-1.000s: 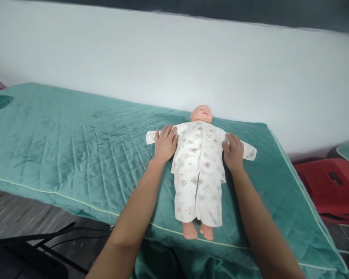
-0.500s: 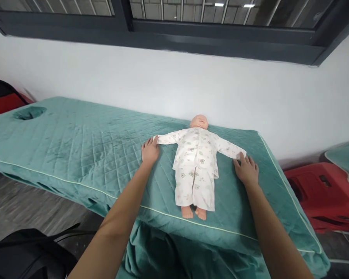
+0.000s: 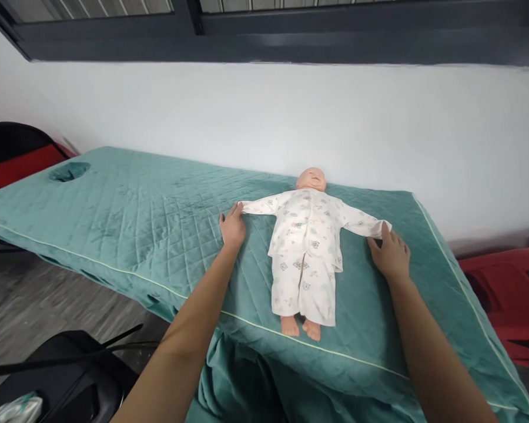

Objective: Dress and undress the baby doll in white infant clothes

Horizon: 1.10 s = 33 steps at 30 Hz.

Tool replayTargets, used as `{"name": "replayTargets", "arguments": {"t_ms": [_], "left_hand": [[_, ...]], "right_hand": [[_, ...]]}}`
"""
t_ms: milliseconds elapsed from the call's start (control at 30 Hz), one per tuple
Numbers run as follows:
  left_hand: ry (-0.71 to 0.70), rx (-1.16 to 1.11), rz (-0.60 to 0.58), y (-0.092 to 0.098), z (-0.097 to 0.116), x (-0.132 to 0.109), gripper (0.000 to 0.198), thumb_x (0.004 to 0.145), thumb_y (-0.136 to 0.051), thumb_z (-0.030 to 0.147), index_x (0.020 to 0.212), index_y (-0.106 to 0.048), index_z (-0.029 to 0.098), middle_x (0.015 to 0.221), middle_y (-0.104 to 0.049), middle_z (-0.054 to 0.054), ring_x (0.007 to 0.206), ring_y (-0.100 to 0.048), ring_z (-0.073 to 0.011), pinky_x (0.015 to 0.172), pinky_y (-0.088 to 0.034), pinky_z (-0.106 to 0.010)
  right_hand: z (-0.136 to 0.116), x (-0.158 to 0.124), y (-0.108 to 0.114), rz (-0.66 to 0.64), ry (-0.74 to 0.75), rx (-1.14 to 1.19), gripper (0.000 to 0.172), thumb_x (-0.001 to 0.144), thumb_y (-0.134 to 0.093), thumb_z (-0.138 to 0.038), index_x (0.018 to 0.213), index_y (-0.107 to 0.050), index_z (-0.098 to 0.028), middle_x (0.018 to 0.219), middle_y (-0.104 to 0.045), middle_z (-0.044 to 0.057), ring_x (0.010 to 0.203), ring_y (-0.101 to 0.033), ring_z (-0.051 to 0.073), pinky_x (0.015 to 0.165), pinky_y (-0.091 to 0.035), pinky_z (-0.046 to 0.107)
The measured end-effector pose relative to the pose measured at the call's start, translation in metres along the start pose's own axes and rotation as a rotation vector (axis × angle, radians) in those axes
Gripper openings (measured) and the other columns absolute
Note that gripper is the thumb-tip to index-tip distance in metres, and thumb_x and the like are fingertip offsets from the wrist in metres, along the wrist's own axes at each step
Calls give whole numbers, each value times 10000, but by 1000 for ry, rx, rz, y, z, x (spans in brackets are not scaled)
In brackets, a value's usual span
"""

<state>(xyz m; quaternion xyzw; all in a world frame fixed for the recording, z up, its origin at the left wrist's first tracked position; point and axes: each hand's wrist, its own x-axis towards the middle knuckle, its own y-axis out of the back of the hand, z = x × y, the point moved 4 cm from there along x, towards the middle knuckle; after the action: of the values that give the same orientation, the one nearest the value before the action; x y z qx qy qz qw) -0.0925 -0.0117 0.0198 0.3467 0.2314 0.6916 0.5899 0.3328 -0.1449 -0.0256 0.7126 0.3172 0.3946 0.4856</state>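
A baby doll (image 3: 307,247) in white printed pyjamas lies on its back on a green quilted massage table (image 3: 136,217), arms stretched out to both sides, bare feet toward me. My left hand (image 3: 232,227) rests flat on the cover, fingertips at the end of the doll's left-side sleeve. My right hand (image 3: 391,254) lies on the cover with its fingers at the cuff of the other sleeve. Both hands look spread and hold nothing.
The table's face hole (image 3: 69,171) is at the far left end. A white wall runs behind, under a dark window frame. A red stool (image 3: 506,294) stands at the right, a black chair (image 3: 57,382) at the lower left, another dark seat (image 3: 13,153) at the far left.
My hands slid outward from the doll's chest along its sleeves to the cuffs, and the doll's arms now lie spread straight. My head lifted, so the window came into view.
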Motion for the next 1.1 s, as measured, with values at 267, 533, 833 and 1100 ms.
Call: {"name": "replayTargets", "arguments": {"t_ms": [267,533,833,1100], "left_hand": [[-19,11,62,-13,-20,9,419,1000,-341,156,1378,-510,223,1394,-626,-68,1344,-494,-248,1216,-143,-649],[35,186,81,-28,-37,21,551,918,-381,87,1437,-529,196,1465,-572,-93,1390,-462,-260,1229,-180,-542],[57,328,77,-32,-37,21,531,968,-333,242,1475,-482,189,1557,-460,-124,1446,-395,-309,1218,-139,-657],[-50,-18,101,-14,-27,-78,485,903,-533,261,1377,-546,158,1485,-522,-144,1405,-454,-284,1214,-300,-514]], "right_hand": [[9,19,-6,20,23,93,636,941,-459,-487,1495,-457,-176,1450,-547,162,1339,-491,354,1099,-400,519],[18,18,-6,137,17,236,746,867,-529,-426,1521,-379,-101,1501,-477,210,1344,-471,370,1078,-415,519],[10,-9,6,106,-105,93,697,893,-522,-343,1512,-374,-58,1553,-399,249,1401,-426,395,1131,-364,562],[-51,-126,29,84,253,413,511,938,-525,-322,1418,-492,-150,1545,-434,184,1429,-408,325,1162,-365,542]]}}
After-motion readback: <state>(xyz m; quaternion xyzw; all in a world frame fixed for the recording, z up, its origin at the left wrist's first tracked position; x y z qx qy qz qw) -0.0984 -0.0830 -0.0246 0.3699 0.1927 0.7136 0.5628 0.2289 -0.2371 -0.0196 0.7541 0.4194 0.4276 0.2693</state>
